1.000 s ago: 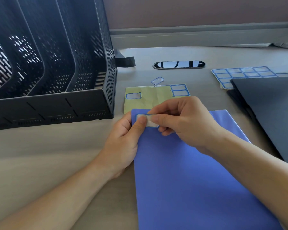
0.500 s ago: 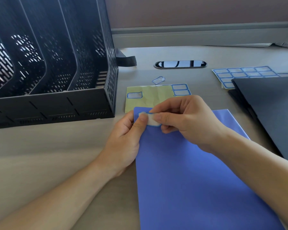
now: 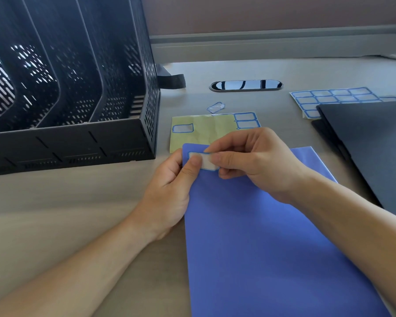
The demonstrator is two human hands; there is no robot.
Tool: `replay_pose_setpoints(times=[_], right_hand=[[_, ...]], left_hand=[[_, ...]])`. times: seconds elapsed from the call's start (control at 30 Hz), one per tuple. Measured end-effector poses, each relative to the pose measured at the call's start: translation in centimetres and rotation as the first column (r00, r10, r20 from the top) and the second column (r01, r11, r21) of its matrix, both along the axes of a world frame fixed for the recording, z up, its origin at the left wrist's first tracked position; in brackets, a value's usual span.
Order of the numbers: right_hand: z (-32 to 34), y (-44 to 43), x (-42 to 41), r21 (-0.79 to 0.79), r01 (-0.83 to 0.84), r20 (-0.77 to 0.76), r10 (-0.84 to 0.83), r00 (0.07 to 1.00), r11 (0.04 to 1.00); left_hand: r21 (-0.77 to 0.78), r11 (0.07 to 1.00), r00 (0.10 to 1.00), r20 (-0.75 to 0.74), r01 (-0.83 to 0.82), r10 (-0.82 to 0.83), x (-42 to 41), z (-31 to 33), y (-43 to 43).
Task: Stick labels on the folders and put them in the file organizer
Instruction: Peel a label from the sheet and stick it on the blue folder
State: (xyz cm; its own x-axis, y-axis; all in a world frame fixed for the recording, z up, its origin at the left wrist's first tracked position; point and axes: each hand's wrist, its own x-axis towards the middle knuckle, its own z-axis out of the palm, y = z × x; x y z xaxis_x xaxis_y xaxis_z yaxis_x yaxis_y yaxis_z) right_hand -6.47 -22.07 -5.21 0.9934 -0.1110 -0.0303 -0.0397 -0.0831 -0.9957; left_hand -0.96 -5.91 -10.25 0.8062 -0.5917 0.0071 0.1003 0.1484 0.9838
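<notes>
Label (image 3: 208,165): partly stuck on far-left corner of blue folder (image 3: 261,236), flat on worktop (image 3: 55,213) right of organizer (image 3: 66,88); corner pinched by left grip (image 3: 169,191), thumb on label, right end pinched by right grip (image 3: 256,161). Left to do: smoothing, filing, black folders (image 3: 370,145). Since earlier frame, more label showing between fingers.

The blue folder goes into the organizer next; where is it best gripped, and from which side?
With the label stuck, take the blue folder by its long left edge, probably from the left: it lies flat on the desk, that edge is bare, and the dark folder crowds its right side. Thumb on top, fingers underneath.
</notes>
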Motion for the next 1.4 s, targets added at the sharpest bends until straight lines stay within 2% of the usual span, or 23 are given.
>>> replay_pose_setpoints(times=[0.53,1.1,1.3,1.4], right_hand=[[-0.4,0.8,0.4,-0.182,0.159,-0.064,-0.173,0.983,0.970],[-0.7,1.4,0.5,-0.199,0.233,-0.067,-0.251,0.966,0.952],[-0.8,1.8,0.1,-0.275,0.253,-0.007,-0.265,0.964,0.927],[-0.6,1.8,0.2,-0.203,0.288,-0.031,-0.300,0.953,0.936]], left_hand=[[0.077,0.990,0.988,0.105,-0.119,0.110,-0.2,-0.3,-0.3],[0.094,0.984,0.981,0.140,-0.149,0.136,-0.2,-0.3,-0.4],[0.102,0.982,0.976,0.165,-0.158,0.140,-0.2,-0.5,-0.4],[0.081,0.984,0.981,0.128,-0.160,0.148,-0.4,-0.5,-0.4]])
